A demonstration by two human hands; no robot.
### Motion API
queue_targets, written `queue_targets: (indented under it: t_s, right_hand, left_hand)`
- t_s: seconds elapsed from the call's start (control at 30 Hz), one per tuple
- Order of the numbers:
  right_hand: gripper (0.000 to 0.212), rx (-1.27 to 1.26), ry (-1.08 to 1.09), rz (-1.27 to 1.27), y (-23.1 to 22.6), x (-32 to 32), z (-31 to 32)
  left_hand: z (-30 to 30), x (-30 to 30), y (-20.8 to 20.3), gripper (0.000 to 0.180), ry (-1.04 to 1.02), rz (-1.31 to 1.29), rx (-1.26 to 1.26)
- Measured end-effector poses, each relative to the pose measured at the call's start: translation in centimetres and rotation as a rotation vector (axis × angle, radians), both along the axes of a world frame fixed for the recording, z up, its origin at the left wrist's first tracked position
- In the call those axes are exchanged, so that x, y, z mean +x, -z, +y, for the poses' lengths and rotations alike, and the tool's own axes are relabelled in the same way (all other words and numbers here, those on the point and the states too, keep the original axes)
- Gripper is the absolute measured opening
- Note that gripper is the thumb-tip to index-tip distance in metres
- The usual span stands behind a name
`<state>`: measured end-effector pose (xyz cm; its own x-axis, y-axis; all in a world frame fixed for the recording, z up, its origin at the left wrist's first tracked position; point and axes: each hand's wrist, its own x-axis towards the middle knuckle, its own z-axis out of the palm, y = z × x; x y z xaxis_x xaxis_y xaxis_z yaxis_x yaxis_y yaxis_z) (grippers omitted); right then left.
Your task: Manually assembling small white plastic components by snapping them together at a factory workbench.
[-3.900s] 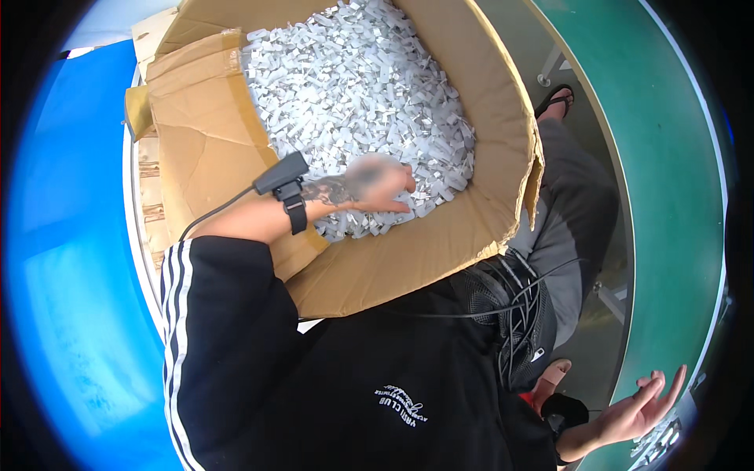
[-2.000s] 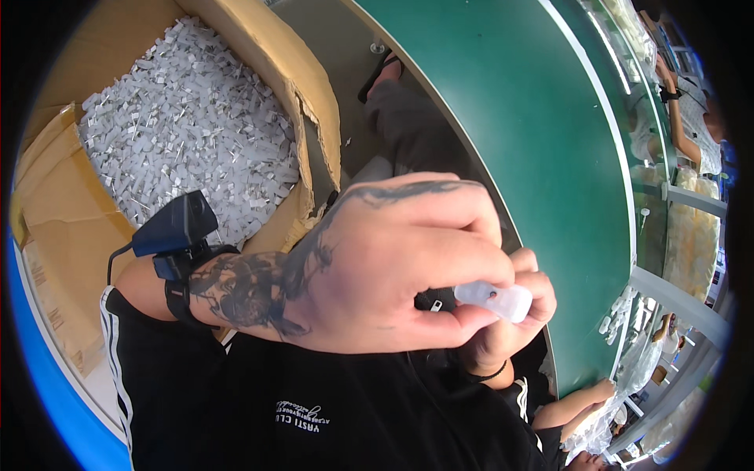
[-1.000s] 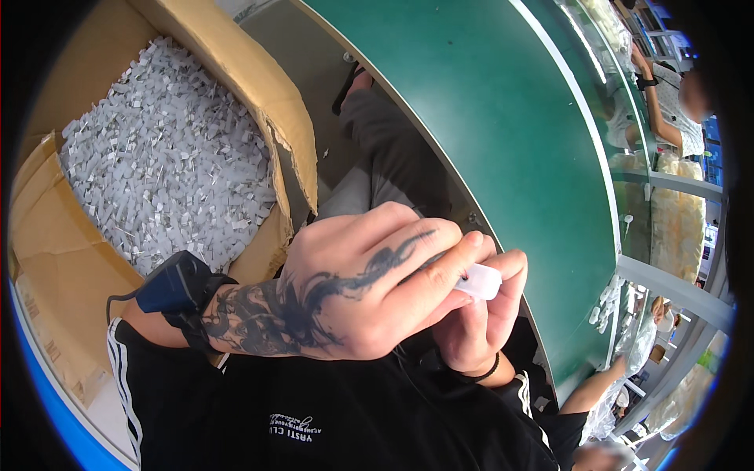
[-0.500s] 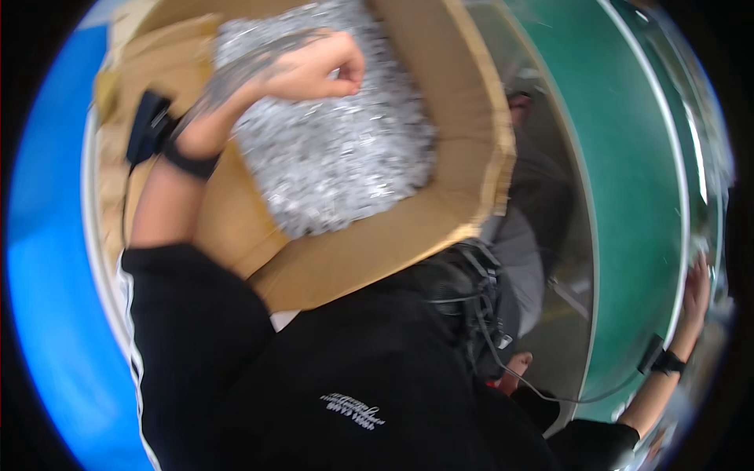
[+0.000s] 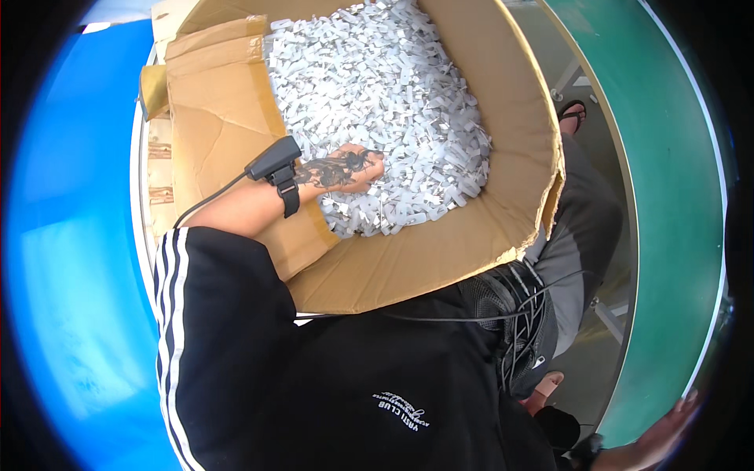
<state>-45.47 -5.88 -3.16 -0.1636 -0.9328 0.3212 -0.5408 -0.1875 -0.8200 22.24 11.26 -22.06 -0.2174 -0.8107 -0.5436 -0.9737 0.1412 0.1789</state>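
My left hand [image 5: 360,168] reaches down onto a heap of small whitish plastic pieces with shiny metal bits [image 5: 393,102], inside a big cardboard box [image 5: 503,86]. Its fingers are curled in against the pieces. Their tips are hidden, so what they hold cannot be made out. A black device on a wrist strap [image 5: 275,163] sits on that arm, with a cable running from it. At the lower right rim, my right hand [image 5: 667,428] lies along the outer edge of the green tabletop [image 5: 660,196], fingers stretched out and partly lost in the dark border.
A blue surface [image 5: 78,259] runs along the left, beside wooden slats [image 5: 159,173]. Folded cardboard flaps [image 5: 224,102] line the box's left side. A bundle of black cables [image 5: 518,314] hangs at my waist. Another person's sandalled foot [image 5: 572,118] shows between box and green table.
My left hand has come down from above the heap into the pieces. My right hand has slid nearer along the green table's edge. The whole view has shifted and grown sharper.
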Motion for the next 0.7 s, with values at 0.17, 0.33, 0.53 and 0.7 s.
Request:
queue_targets:
  t_s: [0.17,0.33,0.53,0.7]
  right_hand:
    - [0.044,0.039,-0.099,-0.193,2.6,12.4,6.8]
    - [0.034,0.035,-0.368,-0.316,4.5,16.1,7.4]
    - [0.049,-0.054,-0.856,-0.095,2.8,23.7,5.2]
    - [0.037,-0.268,-1.024,-0.233,1.2,26.7,3.6]
  left_hand:
    - [-0.1,0.9,1.2,0.019,0.129,-0.104,-0.116]
    - [-4.2,-0.8,-4.8,0.017,-0.157,0.166,0.094]
    - [-7.7,-8.9,-18.0,0.015,-0.358,1.170,0.303]
    - [-10.2,-17.2,-19.5,0.013,-0.059,1.522,0.303]
